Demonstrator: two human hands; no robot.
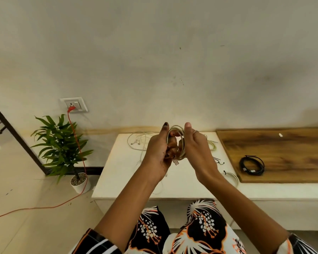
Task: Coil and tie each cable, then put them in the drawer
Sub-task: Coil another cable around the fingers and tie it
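A white cable coil [180,136] is held up between both hands above the white cabinet top [121,180]. My left hand [159,153] grips the coil with its fingers curled through the loops. My right hand [196,145] holds the coil's right side, thumb up. The cable's plug end [176,162] hangs just below the coil. Loose white cables [138,142] lie tangled on the cabinet behind my left hand. A coiled black cable [251,165] lies on the wooden top [283,149]. A small coiled white cable [231,177] lies by my right forearm.
A potted plant [62,147] stands on the floor at the left. An orange cord [77,143] runs from the wall socket [74,104] down across the floor. Thin black ties [218,160] and a greenish cable [212,144] lie on the cabinet.
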